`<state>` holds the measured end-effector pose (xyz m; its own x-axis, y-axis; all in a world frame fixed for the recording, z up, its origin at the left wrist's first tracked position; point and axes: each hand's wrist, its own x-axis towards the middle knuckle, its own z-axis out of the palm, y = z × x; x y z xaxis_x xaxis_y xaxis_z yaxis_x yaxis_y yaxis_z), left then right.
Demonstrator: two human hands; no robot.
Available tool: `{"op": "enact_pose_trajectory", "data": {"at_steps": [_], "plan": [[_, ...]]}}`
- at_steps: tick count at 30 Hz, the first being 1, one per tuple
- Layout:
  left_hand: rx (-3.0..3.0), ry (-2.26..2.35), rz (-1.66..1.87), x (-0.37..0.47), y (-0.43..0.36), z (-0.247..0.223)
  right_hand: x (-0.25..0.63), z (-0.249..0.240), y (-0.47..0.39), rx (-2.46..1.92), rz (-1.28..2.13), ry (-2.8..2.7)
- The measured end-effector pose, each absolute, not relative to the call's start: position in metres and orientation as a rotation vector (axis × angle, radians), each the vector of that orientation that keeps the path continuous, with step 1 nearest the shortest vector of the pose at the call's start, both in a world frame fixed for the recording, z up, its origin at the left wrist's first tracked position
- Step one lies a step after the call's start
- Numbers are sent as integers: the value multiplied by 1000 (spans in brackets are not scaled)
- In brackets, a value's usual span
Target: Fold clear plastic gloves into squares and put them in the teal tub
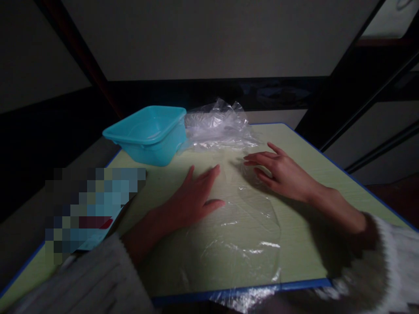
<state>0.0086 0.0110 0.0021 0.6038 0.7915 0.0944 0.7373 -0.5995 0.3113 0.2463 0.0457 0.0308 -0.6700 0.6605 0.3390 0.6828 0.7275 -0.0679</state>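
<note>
A clear plastic bag (242, 235) lies spread over the near middle of the table, its lower end hanging past the front edge. Over its left side rests my left hand (196, 198), fingers stretched out and thumb apart; whether it presses on the film I cannot tell. To the right, my right hand (278, 172) hovers near the bag's upper right part. Its fingers are spread and slightly bent, with nothing visible between them.
At the back left of the table (304, 174) stands a turquoise plastic basin (147, 139). Crumpled clear plastic (222, 128) lies beside it at the back. A flat, partly pixelated item (108, 205) is by my left forearm. Blue edging borders the table, with a pale panel behind.
</note>
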Motion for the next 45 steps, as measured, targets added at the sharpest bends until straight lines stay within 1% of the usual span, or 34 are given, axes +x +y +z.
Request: {"op": "enact_pose_trajectory", "data": {"at_steps": [6, 16, 23, 26, 29, 31, 33, 36, 39, 42, 45], "plan": [[2608, 1330, 235, 9, 6, 7, 249, 31, 46, -1090, -78, -2597], [2592, 1604, 108, 6, 7, 9, 249, 28, 49, -1114, -68, -2622], [2558, 1669, 141, 4, 5, 3, 250, 25, 50, -1124, -46, -2645], [2566, 1613, 255, 3, 7, 1, 248, 27, 48, -1044, -26, -2643], [2494, 1447, 548, 4, 8, 4, 241, 33, 41, -878, 180, -2660], [2315, 1328, 785, 6, 7, 10, 236, 38, 32, -749, 427, -2682], [2050, 1189, 920, 8, 7, 16, 231, 42, 23, -595, 697, -2746], [1719, 985, 888, 10, 7, 20, 224, 42, 10, -434, 938, -2852], [1586, 896, 787, 10, 9, 16, 219, 38, 1, -246, 1098, -2909], [1566, 875, 721, 9, 11, 10, 217, 33, -3, -152, 1137, -2948], [1568, 880, 679, 9, 12, 8, 216, 32, -8, -184, 1123, -2987]]}}
